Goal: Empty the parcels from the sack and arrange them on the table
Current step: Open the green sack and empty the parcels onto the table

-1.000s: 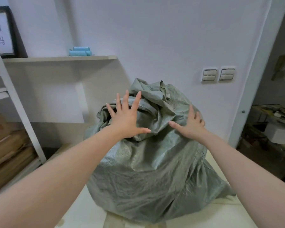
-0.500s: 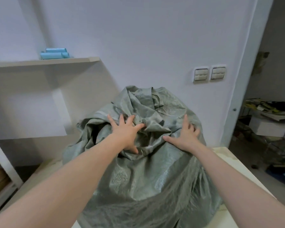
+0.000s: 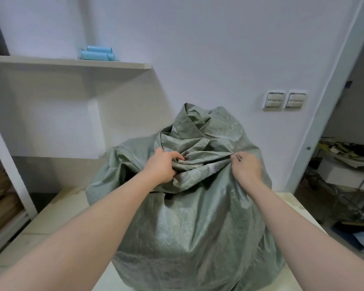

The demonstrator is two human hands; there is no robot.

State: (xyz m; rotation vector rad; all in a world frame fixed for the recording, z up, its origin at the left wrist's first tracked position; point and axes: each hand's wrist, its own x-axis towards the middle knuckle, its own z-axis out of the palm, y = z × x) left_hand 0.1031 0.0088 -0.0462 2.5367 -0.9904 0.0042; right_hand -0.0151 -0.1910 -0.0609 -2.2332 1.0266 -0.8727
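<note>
Here, the opening step of the task. A bulging grey-green woven sack (image 3: 198, 223) stands on the pale table (image 3: 57, 219) and fills the middle of the view, its crumpled mouth bunched at the top, toward twelve o'clock. The left hand (image 3: 163, 165), at about ten o'clock of the sack's body, clenches a fold of fabric just below the mouth. The right hand (image 3: 247, 168), at about two o'clock, pinches a second fold between curled fingers and thumb. Both hands thus grasp cloth, not parcels, and a taut ridge of fabric runs between them.

Judged from this, the mouth is being worked loose and nothing has yet been emptied. The next move calls for drawing the two folds apart to find the rim, then tipping the sack or reaching in. The table shows only narrow bare margins at seven and four o'clock, so tipping may send things over an edge.

Contents: no parcel shows. The sack's rounded bulk suggests it is full, but what lies inside is hidden. Other holders: a wall shelf (image 3: 72, 63) at ten o'clock carries blue rolls (image 3: 98, 55). At three o'clock a white box (image 3: 343, 175) sits below a heap of papers (image 3: 345, 150). Brown cartons (image 3: 0, 204) occupy low shelving at eight o'clock.
</note>
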